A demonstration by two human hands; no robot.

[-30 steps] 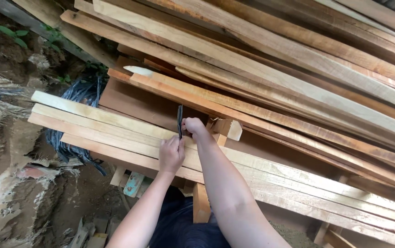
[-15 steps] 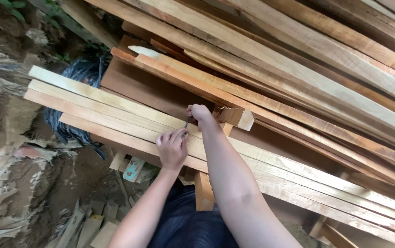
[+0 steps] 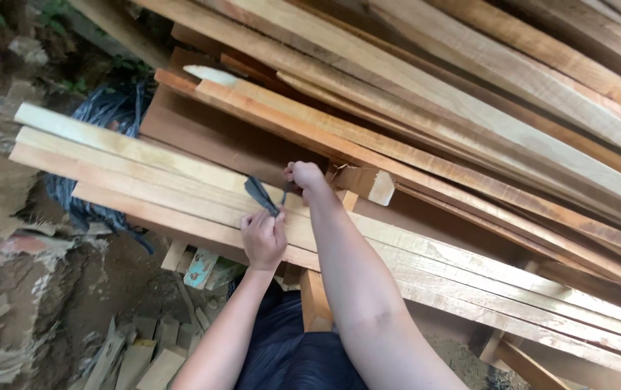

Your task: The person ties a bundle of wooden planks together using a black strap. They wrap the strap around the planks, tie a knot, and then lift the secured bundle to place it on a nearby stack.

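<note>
Both my hands are at a stack of long pale wooden planks lying in front of me. My left hand pinches one end of a thin dark strap on top of the planks. My right hand grips the strap's other end a little farther back. The strap is stretched between the two hands, just above the wood. A short wooden block sits just right of my right hand.
A big pile of long boards slopes across the back and right. A bundle of dark cords lies at the left by bare earth. Wood offcuts litter the ground below, and a wooden leg stands under the planks.
The hands have drawn apart a little, and the dark strap, upright between them a second ago, now lies slanted and stretched between the two hands. The view has shifted closer.
</note>
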